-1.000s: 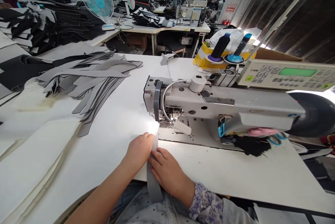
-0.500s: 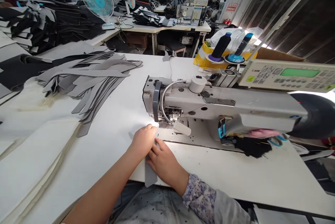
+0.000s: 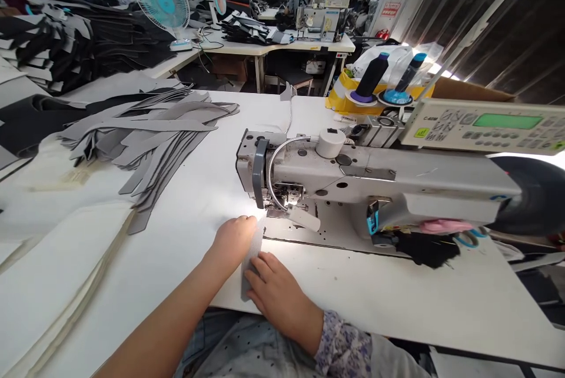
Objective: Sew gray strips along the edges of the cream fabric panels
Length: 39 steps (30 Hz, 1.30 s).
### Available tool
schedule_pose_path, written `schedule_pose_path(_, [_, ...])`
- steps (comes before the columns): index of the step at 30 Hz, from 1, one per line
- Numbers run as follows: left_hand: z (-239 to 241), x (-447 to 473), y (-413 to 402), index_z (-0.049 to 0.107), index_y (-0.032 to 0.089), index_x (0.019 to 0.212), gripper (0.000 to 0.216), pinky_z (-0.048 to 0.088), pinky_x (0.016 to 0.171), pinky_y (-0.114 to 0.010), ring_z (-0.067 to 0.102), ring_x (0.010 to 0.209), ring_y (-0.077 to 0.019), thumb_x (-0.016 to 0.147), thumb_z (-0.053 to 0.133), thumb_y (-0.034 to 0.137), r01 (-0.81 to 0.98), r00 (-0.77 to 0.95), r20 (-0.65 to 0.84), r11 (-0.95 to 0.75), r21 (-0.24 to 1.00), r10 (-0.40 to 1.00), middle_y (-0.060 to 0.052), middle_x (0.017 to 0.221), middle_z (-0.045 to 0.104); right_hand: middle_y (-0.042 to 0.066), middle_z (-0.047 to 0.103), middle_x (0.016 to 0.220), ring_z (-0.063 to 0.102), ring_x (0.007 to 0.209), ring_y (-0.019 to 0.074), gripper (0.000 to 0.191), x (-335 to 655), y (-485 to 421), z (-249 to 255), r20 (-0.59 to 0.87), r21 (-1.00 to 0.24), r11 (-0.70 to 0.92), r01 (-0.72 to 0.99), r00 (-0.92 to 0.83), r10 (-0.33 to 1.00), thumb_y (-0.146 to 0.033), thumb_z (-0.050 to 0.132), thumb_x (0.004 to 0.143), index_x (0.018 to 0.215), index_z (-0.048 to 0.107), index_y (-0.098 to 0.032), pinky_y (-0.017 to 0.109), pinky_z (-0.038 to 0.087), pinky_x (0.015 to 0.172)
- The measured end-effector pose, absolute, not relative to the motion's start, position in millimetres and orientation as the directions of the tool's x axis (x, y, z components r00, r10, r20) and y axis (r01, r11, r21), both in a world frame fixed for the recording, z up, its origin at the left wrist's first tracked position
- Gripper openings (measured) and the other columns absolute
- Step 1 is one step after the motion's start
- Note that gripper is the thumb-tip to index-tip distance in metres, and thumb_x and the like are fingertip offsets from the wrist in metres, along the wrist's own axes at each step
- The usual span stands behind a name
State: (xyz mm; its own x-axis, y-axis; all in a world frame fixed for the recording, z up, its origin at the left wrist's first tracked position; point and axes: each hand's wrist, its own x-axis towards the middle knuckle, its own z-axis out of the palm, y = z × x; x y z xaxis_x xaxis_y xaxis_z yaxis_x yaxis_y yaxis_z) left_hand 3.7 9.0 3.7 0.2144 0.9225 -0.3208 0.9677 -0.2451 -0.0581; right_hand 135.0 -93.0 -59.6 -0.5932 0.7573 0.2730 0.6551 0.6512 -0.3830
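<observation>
A narrow grey perforated fabric strip (image 3: 251,260) lies on the white sewing table just in front of the needle area, tilted with its upper end toward the presser foot (image 3: 289,204). My left hand (image 3: 233,241) presses on its upper part, close to the machine's head. My right hand (image 3: 280,289) pinches its lower part from the right side, and its fingers partly cover the strip. The strip's upper end is hidden behind glare and my left hand. The industrial sewing machine (image 3: 353,181) stands directly beyond both hands.
A pile of grey cut strips (image 3: 145,142) lies on the table to the left, with pale fabric panels (image 3: 57,272) nearer. Thread cones (image 3: 373,78) and a control panel (image 3: 481,125) stand behind the machine. Scissors (image 3: 468,239) and black fabric lie under its arm.
The strip's lower end has risen up the picture and no longer hangs over the table's front edge. Both hands have shifted slightly left and the strip now tilts more.
</observation>
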Motion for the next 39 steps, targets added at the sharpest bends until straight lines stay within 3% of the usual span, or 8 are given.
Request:
schedule_pose_path(4, [-5, 5, 12, 0.064, 0.017, 0.083, 0.023, 0.039, 0.058, -0.027, 0.06, 0.068, -0.0171, 0.087, 0.042, 0.013, 0.971, 0.21, -0.301, -0.235, -0.05, 0.93, -0.007, 0.084, 0.063, 0.013, 0.056, 0.123, 0.046, 0.122, 0.0286, 0.037, 134, -87, -59, 0.294, -0.376, 0.646, 0.665, -0.575, 0.763, -0.033, 0.067, 0.088, 0.118, 0.057, -0.014, 0.043, 0.038, 0.109])
schedule_pose_path(8, [-14, 3, 12, 0.064, 0.018, 0.079, 0.023, 0.037, 0.058, -0.026, 0.057, 0.065, -0.0152, 0.084, 0.043, 0.009, 0.965, 0.233, -0.27, -0.256, -0.052, 0.934, -0.006, 0.086, 0.062, 0.013, 0.058, 0.11, 0.048, 0.116, 0.0289, 0.04, 135, -81, -57, 0.275, -0.372, 0.657, 0.655, -0.598, 0.753, -0.034, 0.069, 0.086, 0.117, 0.056, -0.012, 0.043, 0.039, 0.106])
schedule_pose_path(14, [-20, 7, 21, 0.063, 0.016, 0.081, 0.024, 0.04, 0.061, -0.028, 0.06, 0.069, -0.0182, 0.076, 0.045, 0.002, 0.938, 0.323, -0.238, -0.344, -0.052, 0.916, -0.008, 0.083, 0.061, 0.009, 0.06, 0.102, 0.053, 0.103, 0.0248, 0.018, 135, -68, -50, 0.275, -0.374, 0.663, 0.648, -0.605, 0.747, -0.026, 0.068, 0.087, 0.101, 0.061, -0.016, 0.038, 0.047, 0.092])
schedule_pose_path(19, [-13, 21, 27, 0.064, 0.016, 0.09, 0.025, 0.044, 0.061, -0.029, 0.062, 0.072, -0.02, 0.082, 0.042, 0.006, 0.956, 0.274, -0.219, -0.291, -0.046, 0.936, -0.01, 0.088, 0.062, 0.01, 0.061, 0.104, 0.054, 0.103, 0.0251, 0.017, 135, -57, -48, 0.289, -0.381, 0.642, 0.665, -0.574, 0.766, -0.023, 0.068, 0.087, 0.102, 0.062, -0.016, 0.038, 0.047, 0.09])
schedule_pose_path(23, [-11, 26, 26, 0.065, 0.015, 0.096, 0.031, 0.045, 0.066, -0.029, 0.062, 0.077, -0.0197, 0.085, 0.038, 0.006, 0.958, 0.271, -0.191, -0.285, -0.044, 0.943, -0.01, 0.089, 0.063, 0.008, 0.062, 0.1, 0.054, 0.099, 0.0243, 0.01, 134, -49, -53, 0.311, -0.401, 0.619, 0.675, -0.535, 0.785, -0.023, 0.064, 0.09, 0.098, 0.065, -0.017, 0.037, 0.049, 0.086])
schedule_pose_path(28, [-16, -2, 23, 0.068, 0.021, 0.1, 0.031, 0.044, 0.083, -0.034, 0.057, 0.095, -0.0229, 0.085, 0.043, 0.01, 0.924, 0.382, -0.02, -0.382, 0.009, 0.924, -0.009, 0.102, 0.064, 0.009, 0.061, 0.099, 0.054, 0.098, 0.0242, 0.012, 134, -47, -58, 0.32, -0.376, 0.627, 0.682, -0.539, 0.779, -0.021, 0.065, 0.089, 0.1, 0.064, -0.016, 0.037, 0.048, 0.087])
schedule_pose_path(32, [-18, -19, 25, 0.069, 0.028, 0.104, 0.03, 0.039, 0.087, -0.035, 0.056, 0.093, -0.0226, 0.087, 0.047, 0.014, 0.868, 0.496, -0.008, -0.495, 0.046, 0.868, -0.006, 0.093, 0.067, 0.009, 0.061, 0.101, 0.053, 0.1, 0.0254, 0.01, 135, -46, -57, 0.321, -0.371, 0.613, 0.697, -0.524, 0.789, -0.022, 0.063, 0.09, 0.099, 0.064, -0.017, 0.038, 0.048, 0.089])
schedule_pose_path(39, [-15, -9, 26, 0.068, 0.023, 0.093, 0.024, 0.038, 0.086, -0.035, 0.055, 0.092, -0.0228, 0.086, 0.048, 0.011, 0.863, 0.505, -0.019, -0.505, 0.014, 0.863, -0.007, 0.087, 0.065, 0.009, 0.059, 0.097, 0.053, 0.094, 0.0235, 0.007, 133, -37, -64, 0.353, -0.361, 0.601, 0.713, -0.492, 0.796, -0.018, 0.058, 0.092, 0.096, 0.064, -0.017, 0.037, 0.047, 0.086])
